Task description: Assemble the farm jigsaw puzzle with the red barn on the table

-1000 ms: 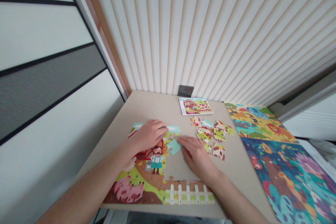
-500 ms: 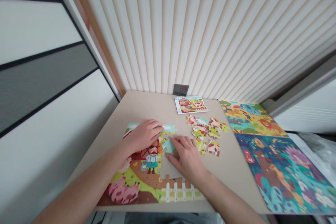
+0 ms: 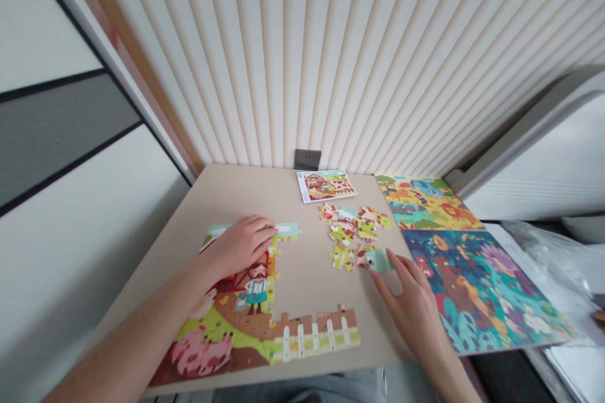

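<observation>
A partly assembled farm jigsaw puzzle (image 3: 253,327) lies at the table's front left, showing a farmer, a pink pig and a white fence. My left hand (image 3: 243,245) rests on its upper part, fingers lightly bent and lying on the pieces, covering some of the barn. Out to the right, my right hand (image 3: 411,289) pinches a light blue puzzle piece (image 3: 379,260) between thumb and fingers. That piece is beside the loose puzzle pieces (image 3: 343,234) and partly covers a brown-and-white one.
A small reference picture card (image 3: 326,186) lies at the back, below a dark wall socket (image 3: 307,159). Along the right side are a yellow animal puzzle (image 3: 428,203) and a dark blue forest puzzle (image 3: 482,293). Clear plastic wrapping (image 3: 548,258) is beyond them.
My right hand has moved right with the light blue piece, from the puzzle's inner edge to the loose pieces. My left hand stays on the puzzle. The view has shifted slightly right.
</observation>
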The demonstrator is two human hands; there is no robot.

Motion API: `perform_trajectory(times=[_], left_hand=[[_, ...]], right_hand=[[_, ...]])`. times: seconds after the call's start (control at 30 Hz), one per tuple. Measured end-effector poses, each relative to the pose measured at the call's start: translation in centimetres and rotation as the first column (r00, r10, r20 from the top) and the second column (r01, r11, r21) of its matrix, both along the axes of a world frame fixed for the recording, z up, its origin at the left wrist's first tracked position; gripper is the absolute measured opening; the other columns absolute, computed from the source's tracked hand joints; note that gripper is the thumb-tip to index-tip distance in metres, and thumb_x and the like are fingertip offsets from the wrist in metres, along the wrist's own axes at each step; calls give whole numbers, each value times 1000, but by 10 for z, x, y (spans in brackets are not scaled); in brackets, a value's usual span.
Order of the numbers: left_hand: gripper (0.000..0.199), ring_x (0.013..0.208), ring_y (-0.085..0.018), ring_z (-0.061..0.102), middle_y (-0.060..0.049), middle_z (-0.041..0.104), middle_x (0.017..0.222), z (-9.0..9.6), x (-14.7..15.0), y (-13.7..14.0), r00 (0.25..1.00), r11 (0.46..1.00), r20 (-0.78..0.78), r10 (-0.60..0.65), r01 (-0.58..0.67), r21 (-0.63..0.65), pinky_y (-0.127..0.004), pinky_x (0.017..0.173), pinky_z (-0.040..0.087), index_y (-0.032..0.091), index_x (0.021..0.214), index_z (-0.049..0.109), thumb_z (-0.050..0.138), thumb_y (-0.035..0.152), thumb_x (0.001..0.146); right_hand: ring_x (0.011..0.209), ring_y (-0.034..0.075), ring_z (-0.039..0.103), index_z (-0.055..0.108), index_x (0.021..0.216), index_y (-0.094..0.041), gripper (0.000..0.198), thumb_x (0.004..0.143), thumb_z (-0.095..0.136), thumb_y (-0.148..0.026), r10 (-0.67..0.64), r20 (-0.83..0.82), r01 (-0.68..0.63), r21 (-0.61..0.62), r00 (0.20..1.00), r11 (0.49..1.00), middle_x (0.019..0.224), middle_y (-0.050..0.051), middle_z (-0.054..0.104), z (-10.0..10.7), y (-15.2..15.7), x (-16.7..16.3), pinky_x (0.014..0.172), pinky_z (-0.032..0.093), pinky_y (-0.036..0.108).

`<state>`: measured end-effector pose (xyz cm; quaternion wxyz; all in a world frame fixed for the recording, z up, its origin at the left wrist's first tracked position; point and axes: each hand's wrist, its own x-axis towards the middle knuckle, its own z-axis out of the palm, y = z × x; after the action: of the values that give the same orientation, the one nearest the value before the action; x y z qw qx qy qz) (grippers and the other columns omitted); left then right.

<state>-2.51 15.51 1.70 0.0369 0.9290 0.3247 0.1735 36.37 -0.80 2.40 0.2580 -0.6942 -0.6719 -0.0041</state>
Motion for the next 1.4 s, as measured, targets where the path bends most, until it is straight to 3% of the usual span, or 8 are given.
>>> perform_trajectory(times=[0.1, 0.23, 0.37, 0.47, 0.57, 0.83, 1.13, 1.4], left_hand=[[26, 113, -25, 63, -9, 70, 122, -4, -2, 2, 1000, 1000, -7, 1, -1, 6, -45, 105, 52, 22, 121, 73, 52, 24, 106], [27, 114, -25, 63, -9, 69, 123, -6, -3, 4, 1000, 1000, -17, -2, 2, 3, -45, 106, 51, 22, 123, 72, 51, 26, 107], [26, 114, -25, 63, -8, 69, 122, -6, -3, 4, 1000, 1000, -10, 1, -2, -12, -44, 106, 50, 23, 123, 72, 52, 26, 107], [26, 114, -24, 63, -8, 69, 123, -7, -3, 4, 1000, 1000, 1, 0, 0, -11, -43, 106, 50, 24, 124, 72, 52, 27, 107], [26, 113, -24, 64, -8, 70, 122, -8, -4, 5, 1000, 1000, 11, -2, 2, -3, -42, 105, 51, 23, 123, 72, 52, 26, 107], [27, 112, -24, 64, -9, 70, 121, -6, -4, 4, 1000, 1000, 2, -17, 17, 23, -43, 104, 51, 22, 123, 73, 51, 27, 107], [27, 113, -24, 63, -8, 69, 123, -6, -3, 4, 1000, 1000, -20, -7, 7, 15, -43, 105, 51, 23, 124, 72, 52, 25, 107], [25, 113, -24, 64, -9, 70, 122, -7, -3, 4, 1000, 999, -28, -8, 9, 41, -43, 104, 52, 22, 124, 72, 55, 23, 106]], right_hand=[[123, 35, 63, 57, 147, -23, 53, 103, 57, -54, -135, 53, 134, 27, 989, 991, 136, 15, 64, -10, 0, 31, 104, 55, 52], [119, 36, 65, 61, 142, -22, 50, 103, 57, -53, -103, 119, 104, -7, 988, 995, 134, 15, 66, -14, 5, 39, 104, 53, 56], [125, 33, 64, 63, 141, -24, 40, 105, 56, -40, 47, 93, -47, -6, 995, 999, 138, 13, 66, -7, 7, 15, 107, 52, 55], [130, 29, 61, 66, 137, -27, 33, 106, 55, -30, 236, 48, -234, -41, 971, 971, 138, 10, 67, 1, 10, -13, 111, 51, 51], [132, 29, 59, 70, 131, -27, 29, 106, 56, -26, 319, 31, -318, -45, 947, 947, 135, 9, 69, 3, 15, -35, 115, 47, 53], [133, 29, 57, 73, 126, -26, 26, 104, 59, -21, 335, 0, -335, 23, 942, 942, 133, 9, 70, -6, 16, -40, 116, 47, 52], [130, 27, 58, 73, 122, -27, 24, 106, 56, -23, 330, -38, -330, 5, 943, 944, 131, 9, 69, -5, 15, -40, 113, 47, 50], [126, 29, 62, 71, 128, -25, 27, 106, 59, -36, 256, 146, -244, -94, 956, 965, 135, 10, 70, 18, 62, -34, 107, 49, 46]])
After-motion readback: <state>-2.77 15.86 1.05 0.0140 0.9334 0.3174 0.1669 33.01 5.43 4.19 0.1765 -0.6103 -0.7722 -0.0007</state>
